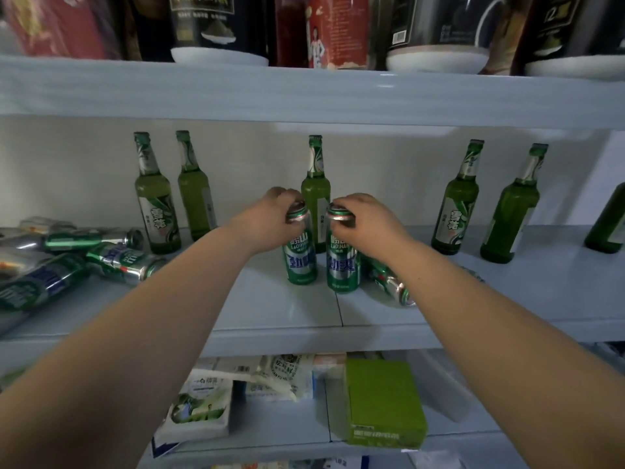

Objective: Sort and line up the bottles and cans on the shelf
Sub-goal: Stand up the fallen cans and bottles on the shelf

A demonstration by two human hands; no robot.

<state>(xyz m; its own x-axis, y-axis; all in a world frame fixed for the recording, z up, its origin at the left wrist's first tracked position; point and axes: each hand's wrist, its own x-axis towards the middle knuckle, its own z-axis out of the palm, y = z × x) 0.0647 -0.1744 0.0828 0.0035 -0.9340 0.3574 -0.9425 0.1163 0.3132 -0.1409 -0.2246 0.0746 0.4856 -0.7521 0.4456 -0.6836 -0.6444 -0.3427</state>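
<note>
You see left can (301,262) & right can (342,269): green w/ silver band, blue lettering. Far bottles (315,198): green glass, white-green labels; shelf (270,309) pale grey-blue; near box (382,401) lime green.

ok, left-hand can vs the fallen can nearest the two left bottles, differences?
Pose: left-hand can stands upright; fallen can is on its side.
Hold: left hand grips the left-hand can's top; no hand touches the fallen can.
Place: left-hand can is mid-shelf beside the right-hand can; fallen can lies among other cans at left.
Both are green and silver.
</note>
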